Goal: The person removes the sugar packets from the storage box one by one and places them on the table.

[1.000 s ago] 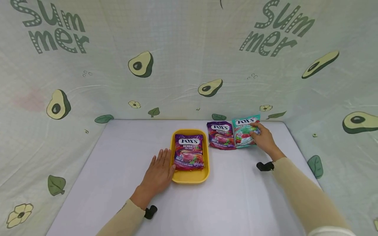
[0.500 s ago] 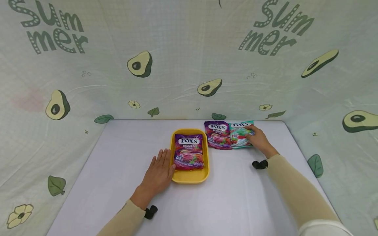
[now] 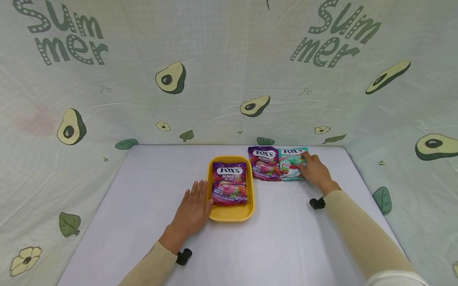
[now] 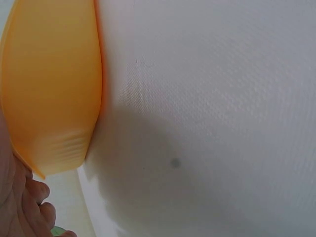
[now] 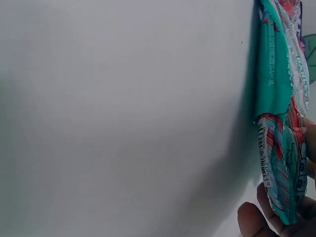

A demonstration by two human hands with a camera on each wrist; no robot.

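A purple Fox's Berries candy bag (image 3: 229, 190) lies face up in the yellow tray (image 3: 230, 215). My left hand (image 3: 191, 208) rests flat with straight fingers along the tray's left side. In the left wrist view, its curved wall (image 4: 54, 74) rises beside my fingers. Farther back and to the right, a second purple candy bag (image 3: 264, 163) lies on the table. Against its right side sits a teal Fox's mint candy bag (image 3: 289, 165). My right hand (image 3: 316, 171) grips this teal bag by its right edge, and the right wrist view shows fingers around the bag's edge (image 5: 284, 163).
All of this lies on a white-covered table (image 3: 279, 242). Behind it hangs a pale curtain (image 3: 214, 51) printed with avocados, which also borders the left and right sides. The two bags on the table lie close to its back edge.
My right hand has moved left with the teal bag, bringing it straight beside the second purple bag, which shifted slightly left. Over the last half second little differs. My left hand stays put.
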